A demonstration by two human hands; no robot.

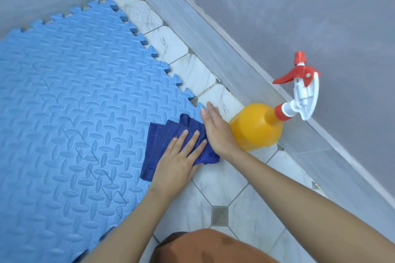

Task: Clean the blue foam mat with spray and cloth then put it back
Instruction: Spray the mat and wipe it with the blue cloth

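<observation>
**Both hands on the cloth at the mat's edge**

The fingers (188, 141) of the left hand (177, 162) lie flat and spread, pressing down on a dark blue cloth (162, 136) without curling around it. The right hand (215, 132) stands on its edge just beside them, fingers straight and held together, its little-finger side against the cloth's right border; it too is extended rather than gripping. Its fingertips reach past the cloth to the pointed tooth at the mat's corner.

The cloth is folded in loose layers and lies across the near right edge of the blue foam mat (74, 113), with part of it hanging over onto the white marble floor (224, 179). The mat lies flat on the floor, made of interlocking tiles with a raised leaf-like pattern and jagged puzzle teeth along its border, and it reaches to the far corner of the room.

Just to the right of the right wrist stands a spray bottle (256, 126) with an orange body and a white and red trigger head, upright on the floor near the grey skirting (213, 49) of the wall. Both bare forearms stretch in from the lower edge, above a knee (213, 247) in orange-brown cloth.
</observation>
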